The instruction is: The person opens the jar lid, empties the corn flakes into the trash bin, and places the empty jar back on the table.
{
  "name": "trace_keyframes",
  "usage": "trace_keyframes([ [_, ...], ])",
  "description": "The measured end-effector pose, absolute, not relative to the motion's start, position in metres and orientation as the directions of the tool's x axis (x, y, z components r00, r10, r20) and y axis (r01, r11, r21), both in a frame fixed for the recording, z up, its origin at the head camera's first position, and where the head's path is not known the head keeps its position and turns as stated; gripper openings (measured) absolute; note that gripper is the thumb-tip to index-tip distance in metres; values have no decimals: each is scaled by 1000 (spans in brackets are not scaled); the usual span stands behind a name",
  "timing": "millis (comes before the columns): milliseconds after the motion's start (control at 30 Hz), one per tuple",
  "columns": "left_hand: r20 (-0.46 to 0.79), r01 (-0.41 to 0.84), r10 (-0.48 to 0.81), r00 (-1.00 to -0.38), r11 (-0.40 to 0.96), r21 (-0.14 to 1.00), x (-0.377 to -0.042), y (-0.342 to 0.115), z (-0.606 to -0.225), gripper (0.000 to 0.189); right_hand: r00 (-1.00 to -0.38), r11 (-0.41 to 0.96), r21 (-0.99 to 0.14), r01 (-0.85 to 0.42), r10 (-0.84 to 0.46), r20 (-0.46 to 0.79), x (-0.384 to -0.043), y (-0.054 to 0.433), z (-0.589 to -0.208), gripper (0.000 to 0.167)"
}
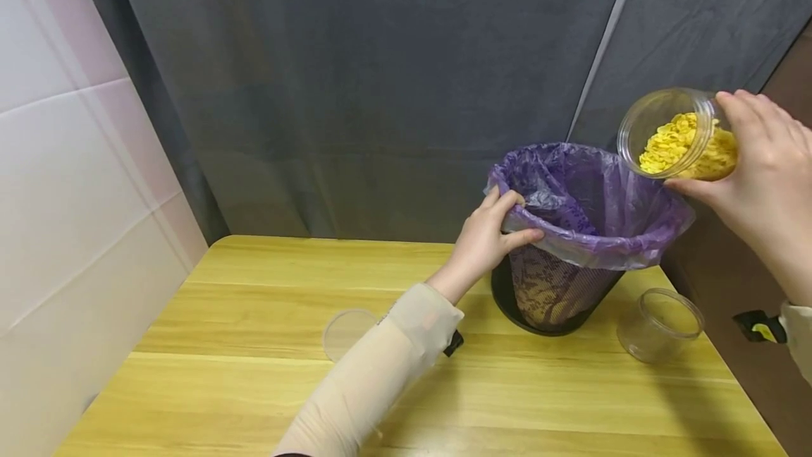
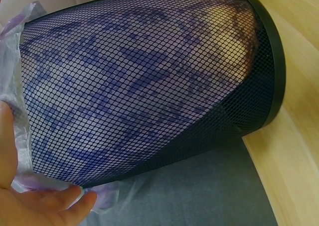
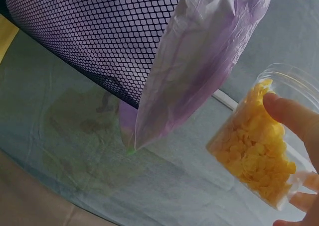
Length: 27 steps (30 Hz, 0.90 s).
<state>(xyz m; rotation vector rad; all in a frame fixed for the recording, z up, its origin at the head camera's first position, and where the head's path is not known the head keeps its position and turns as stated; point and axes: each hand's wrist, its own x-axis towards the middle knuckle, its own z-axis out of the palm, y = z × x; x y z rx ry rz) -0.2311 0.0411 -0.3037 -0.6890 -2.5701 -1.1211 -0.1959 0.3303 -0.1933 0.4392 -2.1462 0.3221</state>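
My right hand (image 1: 770, 161) grips a transparent plastic jar (image 3: 254, 146) of yellow flakes (image 1: 681, 143), thumb on one side and fingers on the other. The jar lies tilted on its side, its open mouth above the right part of the bin's rim. Purple plastic lines the black mesh bin (image 2: 134, 81), and the bag (image 1: 590, 238) is folded out over the rim. My left hand (image 1: 485, 231) pinches that rim at its left side, thumb outside and fingers over the edge. Through the mesh near the bottom a yellowish patch (image 2: 224, 42) shows; what it is I cannot tell.
A second transparent jar (image 1: 660, 326) stands lidless to the right of the bin, near the wooden table's (image 1: 254, 302) right edge. A round transparent lid (image 1: 345, 333) lies beside my left forearm. Grey curtain (image 1: 349, 90) hangs behind the table, close to the bin.
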Motion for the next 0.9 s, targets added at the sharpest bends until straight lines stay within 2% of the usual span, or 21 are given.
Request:
trace_keyframes([
  [100, 405, 514, 320, -857, 593, 620, -232, 41, -303, 44, -543, 905, -55, -422, -203, 815, -195, 330, -193, 100],
  [333, 398, 510, 321, -859, 593, 623, -232, 41, -303, 44, -560, 913, -43, -407, -211, 801, -193, 328, -193, 103],
  [433, 397, 511, 323, -859, 590, 625, -231, 41, -303, 44, -555, 908, -34, -418, -225, 801, -193, 328, -194, 94],
  [533, 393, 507, 323, -861, 592, 626, -231, 41, -303, 45, -539, 903, -8, -430, -249, 804, -193, 328, -195, 103],
  [667, 385, 503, 325, -864, 593, 628, -230, 41, -303, 46, -530, 904, 11, -426, -259, 808, -192, 327, -195, 93],
  [767, 382, 502, 326, -865, 592, 631, -230, 41, -303, 45, -532, 908, 11, -420, -255, 807, -192, 325, -196, 106],
  [900, 380, 499, 323, -867, 589, 636, -230, 42, -303, 45, -517, 906, 32, -423, -270, 812, -192, 325, -196, 107],
])
